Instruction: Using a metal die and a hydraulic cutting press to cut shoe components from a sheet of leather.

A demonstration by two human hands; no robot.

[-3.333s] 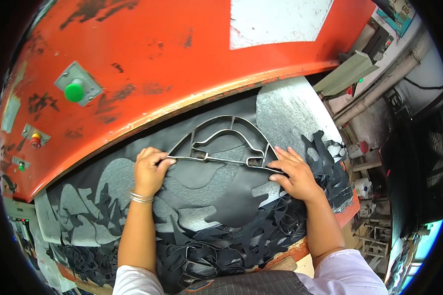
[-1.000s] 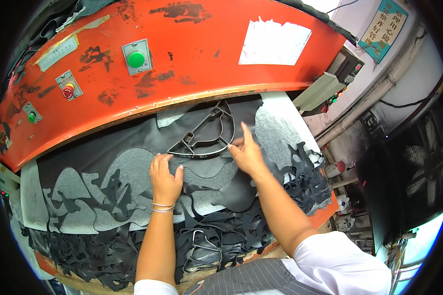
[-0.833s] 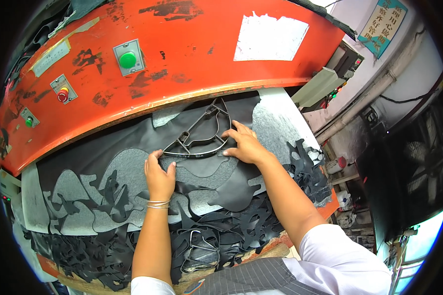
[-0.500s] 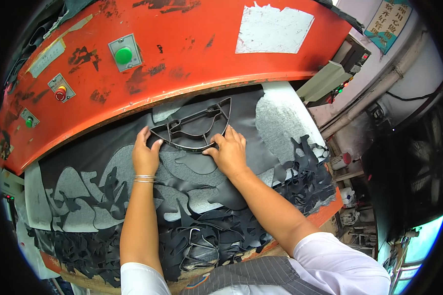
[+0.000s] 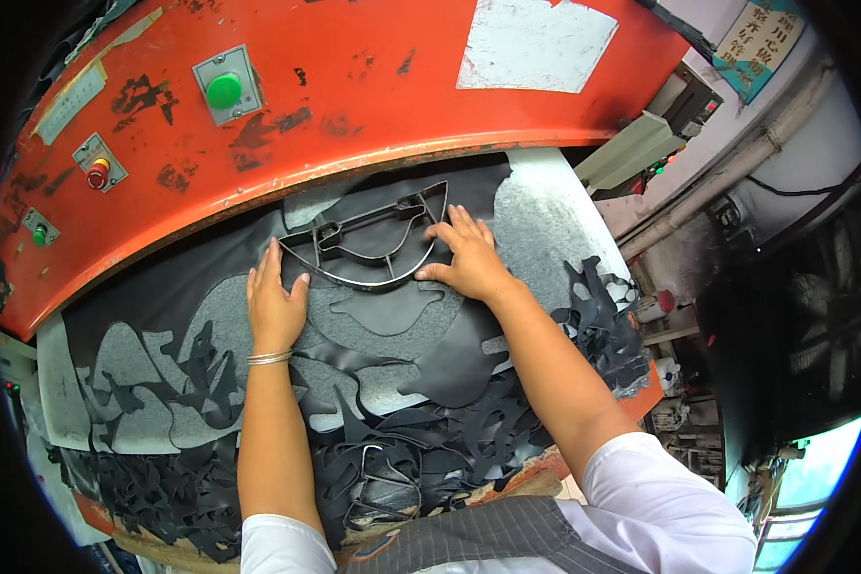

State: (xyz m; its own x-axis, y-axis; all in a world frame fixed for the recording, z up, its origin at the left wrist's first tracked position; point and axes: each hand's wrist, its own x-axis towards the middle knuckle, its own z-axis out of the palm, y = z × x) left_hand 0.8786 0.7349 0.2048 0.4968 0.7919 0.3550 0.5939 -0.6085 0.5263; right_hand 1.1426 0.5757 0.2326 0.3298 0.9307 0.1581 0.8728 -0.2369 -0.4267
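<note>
A dark metal cutting die (image 5: 368, 285), half-moon shaped with inner bars, lies on a black leather-like sheet (image 5: 230, 251). My right hand (image 5: 471, 256) is at its right side, with the index finger curled over the rim and the thumb against the outer edge. Beside the left corner of the die rests my left hand (image 5: 277, 301), its fingers stretched out and thumb apart, gripping nothing. Just below the die is a cut black piece (image 5: 387, 310), and another black piece (image 5: 454, 359) lies lower right.
An orange machine beam (image 5: 354, 105) spans the far side, carrying a green button (image 5: 224, 91) and a red knob (image 5: 98, 174). Tangled black offcuts (image 5: 187, 493) line the near edge of the pale cutting board (image 5: 57, 383). A wire frame (image 5: 389, 483) sits among them.
The die has shifted slightly left and away from me. My right hand has moved up along its right rim; the left hand has slid a little left. The view has tilted slightly.
</note>
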